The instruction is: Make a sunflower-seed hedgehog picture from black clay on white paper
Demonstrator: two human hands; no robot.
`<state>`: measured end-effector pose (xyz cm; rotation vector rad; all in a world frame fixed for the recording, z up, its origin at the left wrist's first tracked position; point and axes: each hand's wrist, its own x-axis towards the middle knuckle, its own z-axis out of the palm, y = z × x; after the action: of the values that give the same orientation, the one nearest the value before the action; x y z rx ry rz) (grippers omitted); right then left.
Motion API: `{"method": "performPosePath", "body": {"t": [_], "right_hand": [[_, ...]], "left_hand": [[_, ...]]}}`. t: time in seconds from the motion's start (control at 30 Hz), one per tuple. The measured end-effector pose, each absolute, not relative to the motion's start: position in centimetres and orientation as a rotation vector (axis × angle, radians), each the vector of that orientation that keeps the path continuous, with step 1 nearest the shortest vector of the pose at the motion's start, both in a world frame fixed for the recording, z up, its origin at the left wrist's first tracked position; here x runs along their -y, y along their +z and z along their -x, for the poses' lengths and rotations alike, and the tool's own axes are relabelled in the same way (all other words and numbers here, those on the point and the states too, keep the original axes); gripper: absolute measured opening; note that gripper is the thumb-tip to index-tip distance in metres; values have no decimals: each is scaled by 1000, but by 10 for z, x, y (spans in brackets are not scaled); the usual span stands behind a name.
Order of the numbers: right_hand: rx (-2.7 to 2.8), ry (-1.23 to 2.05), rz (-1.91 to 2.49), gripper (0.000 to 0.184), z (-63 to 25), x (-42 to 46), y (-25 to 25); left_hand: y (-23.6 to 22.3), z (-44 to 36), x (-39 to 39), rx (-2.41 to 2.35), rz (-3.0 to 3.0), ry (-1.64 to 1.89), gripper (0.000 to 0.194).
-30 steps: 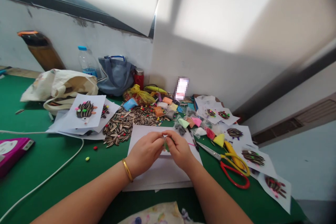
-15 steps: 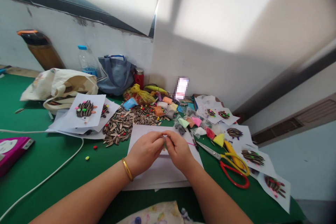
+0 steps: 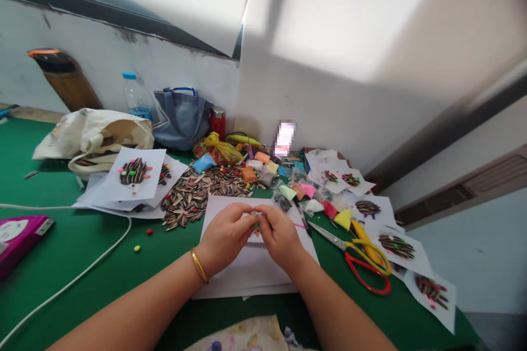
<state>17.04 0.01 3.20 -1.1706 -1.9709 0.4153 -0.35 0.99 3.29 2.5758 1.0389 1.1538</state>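
A narrow, smooth gold bangle (image 3: 200, 265) circles the left wrist (image 3: 206, 249). The left forearm (image 3: 140, 307) and right forearm (image 3: 333, 307) are both bare.

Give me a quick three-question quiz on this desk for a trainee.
1. True or false: the left hand and the right hand meet over the white paper.
2. Which arm wears the gold bangle?
3. What makes up the heap beyond the paper? A) sunflower seeds, B) coins, C) paper clips.

Key: 1. True. 2. Left. 3. A.
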Motion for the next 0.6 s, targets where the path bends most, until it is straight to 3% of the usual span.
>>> {"method": "performPosePath", "body": {"t": [0.27,0.43,0.6], "right_hand": [[1867,341,1217,29,-181,-8,26],[1838,344,1232,30,-183,-11,24],[1843,259,1271,42,-198,-27,18]], "left_hand": [[32,6,-9,-1113,-2313,1298,13],[24,7,-17,-1076,-1898,1353,23],[22,5,-23,-970,-1674,1328,18]]}}
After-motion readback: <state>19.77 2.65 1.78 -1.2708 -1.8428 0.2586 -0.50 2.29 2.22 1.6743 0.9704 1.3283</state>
